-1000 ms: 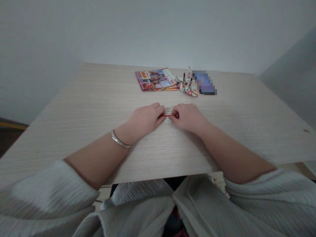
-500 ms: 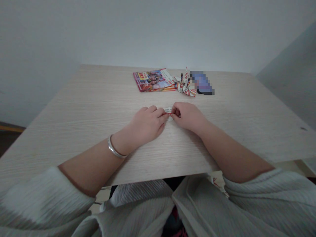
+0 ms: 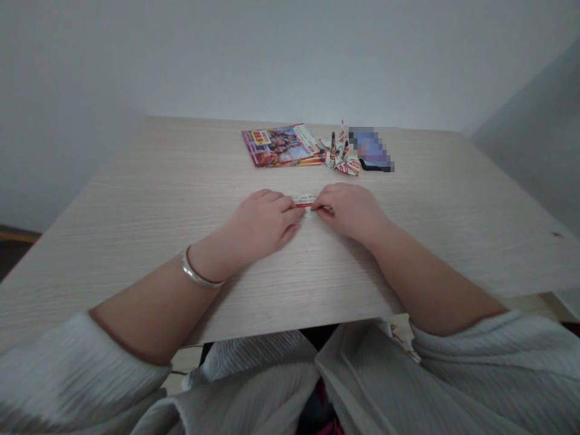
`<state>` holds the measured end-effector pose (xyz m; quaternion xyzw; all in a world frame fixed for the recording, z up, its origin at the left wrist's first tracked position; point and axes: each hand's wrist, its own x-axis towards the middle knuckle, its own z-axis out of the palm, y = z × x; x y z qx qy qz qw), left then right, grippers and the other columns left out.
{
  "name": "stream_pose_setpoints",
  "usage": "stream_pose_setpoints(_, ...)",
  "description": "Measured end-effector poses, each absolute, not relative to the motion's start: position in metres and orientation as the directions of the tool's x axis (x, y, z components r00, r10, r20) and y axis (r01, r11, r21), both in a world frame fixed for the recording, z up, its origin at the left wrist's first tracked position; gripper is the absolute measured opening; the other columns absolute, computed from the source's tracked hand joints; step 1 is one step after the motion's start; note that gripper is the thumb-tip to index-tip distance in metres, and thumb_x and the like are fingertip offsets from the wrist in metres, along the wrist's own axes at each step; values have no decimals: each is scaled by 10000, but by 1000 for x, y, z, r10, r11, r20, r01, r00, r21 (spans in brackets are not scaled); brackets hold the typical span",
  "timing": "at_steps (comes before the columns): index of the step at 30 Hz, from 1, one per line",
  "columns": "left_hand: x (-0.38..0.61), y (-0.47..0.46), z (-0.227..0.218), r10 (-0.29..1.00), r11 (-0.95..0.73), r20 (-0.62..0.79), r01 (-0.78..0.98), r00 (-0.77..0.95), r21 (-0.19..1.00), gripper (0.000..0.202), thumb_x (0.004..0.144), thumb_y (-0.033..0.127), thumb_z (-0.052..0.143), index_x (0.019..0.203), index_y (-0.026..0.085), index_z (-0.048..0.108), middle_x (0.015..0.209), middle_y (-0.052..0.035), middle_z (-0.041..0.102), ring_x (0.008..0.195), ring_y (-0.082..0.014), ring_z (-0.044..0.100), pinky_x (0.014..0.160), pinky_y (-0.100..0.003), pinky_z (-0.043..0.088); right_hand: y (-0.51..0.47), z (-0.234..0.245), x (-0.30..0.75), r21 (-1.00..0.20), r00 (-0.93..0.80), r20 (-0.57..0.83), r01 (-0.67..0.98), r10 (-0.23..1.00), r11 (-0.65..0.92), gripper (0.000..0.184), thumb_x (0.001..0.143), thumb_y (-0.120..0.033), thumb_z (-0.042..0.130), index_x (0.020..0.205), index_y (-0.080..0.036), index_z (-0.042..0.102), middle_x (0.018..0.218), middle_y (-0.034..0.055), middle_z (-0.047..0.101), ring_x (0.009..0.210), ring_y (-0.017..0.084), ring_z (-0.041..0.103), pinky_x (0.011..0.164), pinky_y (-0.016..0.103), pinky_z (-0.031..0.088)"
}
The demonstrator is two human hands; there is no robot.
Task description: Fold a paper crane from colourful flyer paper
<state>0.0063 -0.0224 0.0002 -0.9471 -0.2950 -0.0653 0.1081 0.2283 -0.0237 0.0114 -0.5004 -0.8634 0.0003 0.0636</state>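
Observation:
Between my hands a small piece of folded paper (image 3: 305, 200), white with a red band and fine print, lies on the table. My left hand (image 3: 263, 225) presses its fingertips together on the left end of the paper. At the right end, the thumb and index finger of my right hand (image 3: 351, 210) pinch it. Most of the paper is hidden under the fingers. Behind my hands sits a folded paper figure (image 3: 339, 158) with pointed tips, printed white, red and yellow.
A small stack of colourful printed leaflets (image 3: 281, 147) lies at the back of the pale wooden table (image 3: 158, 181), beside the paper figure. To the right of the figure is a phone (image 3: 371, 150), its screen blurred out. A wall (image 3: 290, 60) stands behind the table.
My left hand has slid a little to the left along the paper, and more of the red band shows between my hands. My right hand has barely shifted.

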Motion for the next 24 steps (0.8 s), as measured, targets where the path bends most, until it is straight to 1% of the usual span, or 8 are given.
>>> stream_pose_setpoints(4,8,-23,0,558,-798,154,578,815,-170,385,1023,351,505,1305,155,679,1082,-124,702,988,-285,652,915,-435,501,-28,17,226,28,-459,59,889,887,458,265,975,-226,562,1063,-226,812,1080,71,770,991,235,691,753,341,437)
stream_pose_setpoints(7,9,-25,1,575,-790,137,591,806,-160,394,1024,345,499,1328,156,664,1097,-132,688,991,-286,648,903,-434,504,-31,21,225,62,-460,37,887,887,457,289,980,-221,540,1055,-225,820,1068,79,765,979,238,689,725,340,412)
stream_pose_setpoints(14,12,-28,2,601,-774,115,612,791,-162,377,1029,305,468,1302,138,668,1117,-145,670,1000,-283,638,871,-417,515,-30,23,229,52,-454,11,890,891,452,307,983,-227,536,1084,-255,824,1086,84,759,979,232,670,716,327,395)
stream_pose_setpoints(17,12,-28,1,590,-778,139,606,796,-165,372,1032,291,451,1288,137,674,1102,-141,670,1000,-283,638,861,-412,519,-29,23,234,34,-500,5,865,866,500,307,978,-227,545,1127,-256,813,1103,77,763,981,229,672,749,336,408)
stream_pose_setpoints(20,12,-27,0,591,-777,147,609,793,-159,372,1032,283,443,1283,137,676,1088,-142,672,989,-278,637,845,-408,516,-30,22,236,44,-556,2,830,831,555,320,983,-250,544,1183,-260,794,1115,77,764,962,232,677,769,351,410)
stream_pose_setpoints(24,13,-27,1,596,-774,151,614,789,-156,370,1034,276,432,1282,150,677,1090,-133,676,980,-268,635,833,-398,510,-29,22,235,52,-554,8,831,832,553,320,982,-241,541,1150,-278,811,1128,70,769,975,240,683,781,364,403)
